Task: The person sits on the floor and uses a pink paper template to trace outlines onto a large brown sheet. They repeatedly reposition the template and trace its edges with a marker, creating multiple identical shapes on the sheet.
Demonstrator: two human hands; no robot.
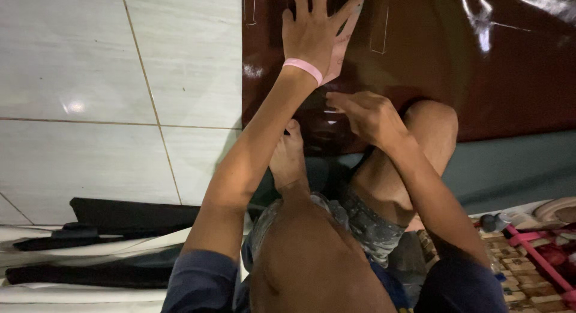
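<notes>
The left hand [315, 34] presses fingers spread flat on the glossy brown sheet [432, 67], seemingly limp and slippery, best gripped at its edge, while the right hand [366, 115] curls loosely, perhaps empty.

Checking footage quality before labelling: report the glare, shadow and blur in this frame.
Head view: dim overall; white glare streaks on the dark brown sheet at upper right, and a soft reflection on the floor tiles. The left hand presses a pattern piece flat; the right hand is slightly blurred. Deep shadow covers the knees.
</notes>
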